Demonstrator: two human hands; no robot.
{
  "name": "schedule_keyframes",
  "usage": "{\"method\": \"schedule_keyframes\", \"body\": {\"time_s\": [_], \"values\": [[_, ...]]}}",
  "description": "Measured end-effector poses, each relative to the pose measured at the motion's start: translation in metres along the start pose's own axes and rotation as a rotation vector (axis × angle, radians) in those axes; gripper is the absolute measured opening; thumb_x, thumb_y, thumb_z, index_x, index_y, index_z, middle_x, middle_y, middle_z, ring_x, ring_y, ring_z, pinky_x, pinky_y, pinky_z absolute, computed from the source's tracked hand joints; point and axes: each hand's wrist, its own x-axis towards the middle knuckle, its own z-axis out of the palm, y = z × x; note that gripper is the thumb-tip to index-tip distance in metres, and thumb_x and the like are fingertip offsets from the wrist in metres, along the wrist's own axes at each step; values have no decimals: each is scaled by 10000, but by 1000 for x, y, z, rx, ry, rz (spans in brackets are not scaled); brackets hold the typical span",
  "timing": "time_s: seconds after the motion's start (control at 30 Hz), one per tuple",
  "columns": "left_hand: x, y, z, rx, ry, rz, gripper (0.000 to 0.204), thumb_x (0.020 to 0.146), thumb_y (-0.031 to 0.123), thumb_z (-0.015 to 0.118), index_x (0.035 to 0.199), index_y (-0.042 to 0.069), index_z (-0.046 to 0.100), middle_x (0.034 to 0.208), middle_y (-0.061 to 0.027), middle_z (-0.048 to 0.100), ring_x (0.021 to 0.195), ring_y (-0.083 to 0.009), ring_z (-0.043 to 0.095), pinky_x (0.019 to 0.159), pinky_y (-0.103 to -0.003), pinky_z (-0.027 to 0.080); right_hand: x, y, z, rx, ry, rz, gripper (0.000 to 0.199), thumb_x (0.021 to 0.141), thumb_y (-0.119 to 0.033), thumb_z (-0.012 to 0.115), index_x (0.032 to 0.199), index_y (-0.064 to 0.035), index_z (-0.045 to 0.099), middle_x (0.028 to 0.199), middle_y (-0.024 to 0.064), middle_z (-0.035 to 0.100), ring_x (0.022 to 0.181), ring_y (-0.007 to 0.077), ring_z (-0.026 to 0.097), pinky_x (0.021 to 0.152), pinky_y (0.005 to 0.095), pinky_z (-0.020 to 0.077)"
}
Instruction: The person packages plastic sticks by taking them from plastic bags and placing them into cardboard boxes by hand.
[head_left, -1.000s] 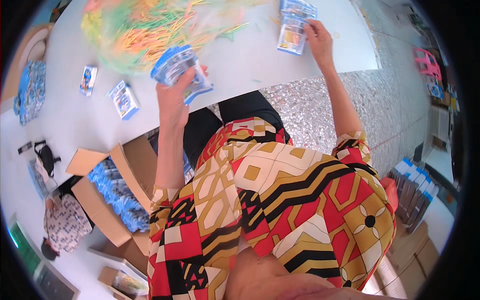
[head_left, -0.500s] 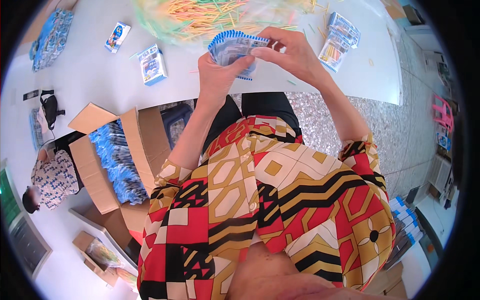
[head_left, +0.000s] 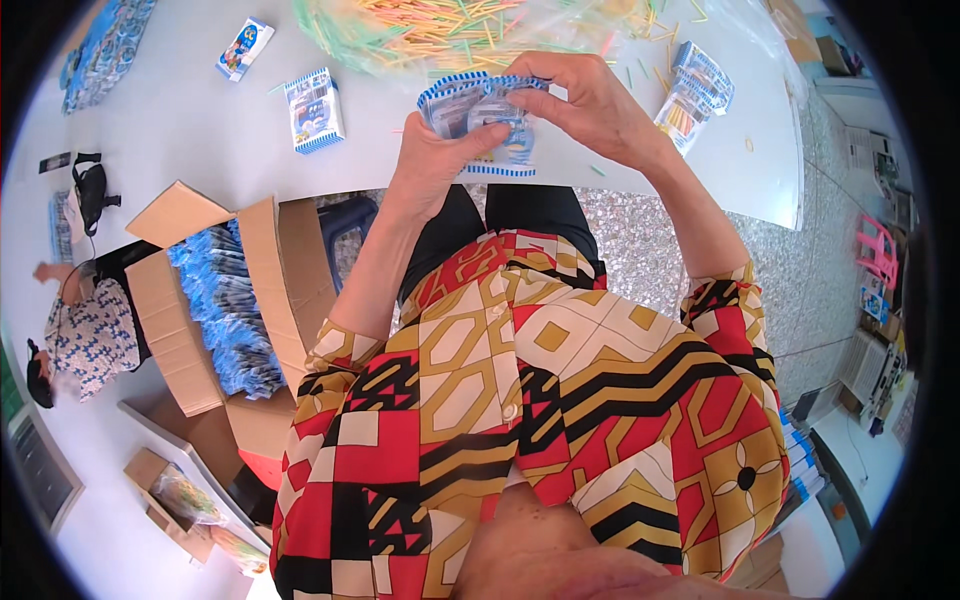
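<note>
A small bunch of blue-and-white plastic packets [head_left: 515, 145] with striped edges is held over the table's near edge. My left hand [head_left: 432, 165] grips it from the left, thumb lying across the front. My right hand [head_left: 590, 108] pinches the top right edge of a front packet between thumb and fingers. Beyond my hands, a clear plastic bag [head_left: 350, 45] lies spread with many thin coloured sticks [head_left: 440, 35]. Right of my right hand lie a few filled packets [head_left: 690, 100], sticks showing through one. To the left lies a plump packet [head_left: 316, 112], with a smaller packet [head_left: 244, 48] beyond.
An open cardboard box [head_left: 270, 290] full of blue packets [head_left: 225, 305] stands at my left. More bundled packets [head_left: 108, 55] lie on the white table [head_left: 390, 180] at far left. Another person [head_left: 95, 335] sits beyond the box. A pink stool [head_left: 878, 250] stands far right.
The front packet in my hands has turned to show more of its face, and its lower edge has shifted right. The other person's arm has moved outward. The whole view has shifted slightly.
</note>
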Motion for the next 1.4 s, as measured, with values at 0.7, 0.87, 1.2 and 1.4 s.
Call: {"method": "schedule_keyframes", "body": {"time_s": [0.7, 0.87, 1.2, 1.4], "values": [[-9, 9, -1, 54, 80, 78, 331, 723, 63, 763, 1015, -13, 630, 914, -63, 665, 816, -120, 625, 762, -271, 510, 5, -17, -7, 15, 26, -34, 169, 813, -116, 665, 954, -38, 614, 853, 20, 574, 714, 98, 500, 669, 243, 419], [-6, 4, -2, 14, 178, 149, 311, 718, 36, 757, 1000, -9, 635, 906, -54, 667, 799, -109, 622, 747, -260, 508, 2, -41, -12, -149, 265, -266, 251, 760, -58, 707, 997, -72, 623, 1021, 11, 588, 706, 114, 512, 639, 226, 433], [-12, 1, 4, 110, 211, 137, 241, 721, -12, 713, 951, -6, 643, 867, -35, 657, 754, -90, 602, 703, -246, 494, -3, -39, 0, -414, 209, -486, 175, 727, -4, 684, 888, -53, 634, 983, 67, 601, 775, 212, 619, 622, 289, 512], [-18, -8, -6, 66, 179, 46, 344, 724, -40, 706, 1044, 18, 595, 962, -40, 636, 871, -128, 606, 783, -275, 498, -7, -33, 12, -374, 72, -479, 112, 747, -15, 667, 833, -50, 604, 903, 75, 618, 707, 198, 605, 584, 277, 498]]}}
